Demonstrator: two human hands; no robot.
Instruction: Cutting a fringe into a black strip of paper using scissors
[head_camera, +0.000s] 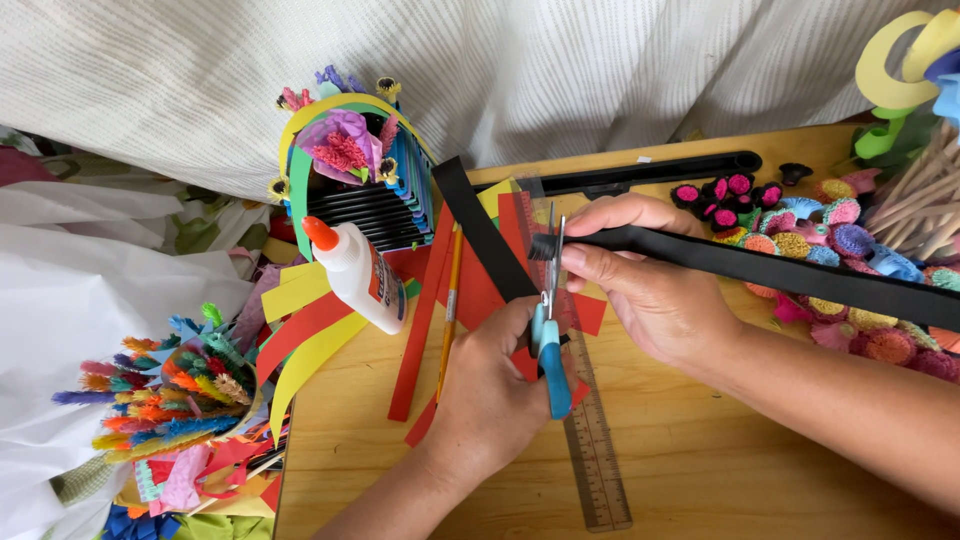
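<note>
My left hand (495, 385) grips small blue-handled scissors (549, 345), blades pointing up at the end of a long black paper strip (760, 268). That end (541, 246) is cut into a fine fringe. My right hand (645, 275) pinches the strip just behind the fringe, and the strip runs off to the right edge. Both hands hover over a wooden table (700, 460), above red paper strips (425, 320) and a clear ruler (595, 440).
A white glue bottle (355, 272) with an orange cap lies left of my hands, beside a pencil (449, 310). A paper basket craft (360, 175) stands behind. Quilled paper flowers (840, 240) crowd the right; fringed paper sticks (175, 385) fill a bowl at left.
</note>
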